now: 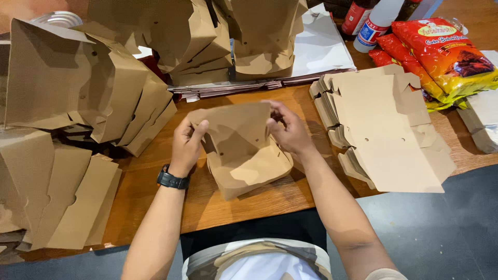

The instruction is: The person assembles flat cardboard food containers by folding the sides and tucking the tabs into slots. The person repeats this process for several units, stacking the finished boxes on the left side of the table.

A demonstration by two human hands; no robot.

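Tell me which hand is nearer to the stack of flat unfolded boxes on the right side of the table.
Right. The right hand grips the half-folded box just left of that flat stack; the left hand holds the box's far side, farther away.

A stack of flat cardboard sheets (386,129) is lying near the right edge of the desk (155,181). Folded boxes (78,88) are piling along its left edge. Red snack bags (441,52) and two bottles (371,21) are sitting at the far right corner.

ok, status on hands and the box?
Left hand and right hand both grip half-folded brown cardboard box, lid flap up. Box rests on wooden table. Flat brown cardboard blanks stacked right, apart from it.
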